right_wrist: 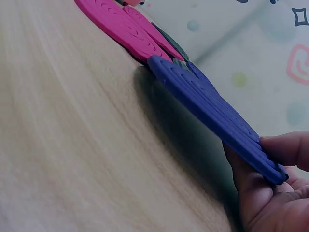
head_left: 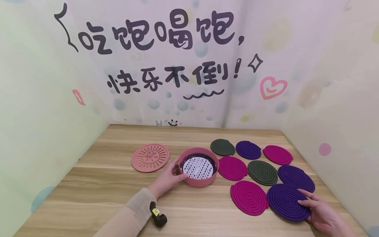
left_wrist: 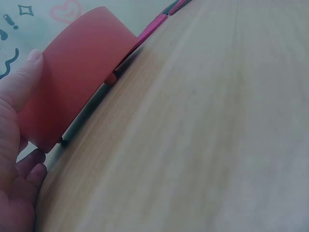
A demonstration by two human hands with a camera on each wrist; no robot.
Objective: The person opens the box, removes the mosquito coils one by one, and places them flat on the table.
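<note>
Bright, even light for me; wrist views are soft and blurry, head view's walls bow toward 12 o'clock.

Left hand fingers curved in a side grip; right hand pinching, thumb above.

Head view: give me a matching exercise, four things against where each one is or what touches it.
Things:
1. pink round holder
2. slotted pink lid
3. nearest purple coil
4. black wrist device

Places or states:
A. lies flat on the wooden table, left of the holder, untouched
B. near edge pinched by the right hand
C. on the left forearm, behind the left hand
D. held at its side by the left hand, a white grid inside

Pairs: 1-D, 2-A, 3-B, 4-C
</note>
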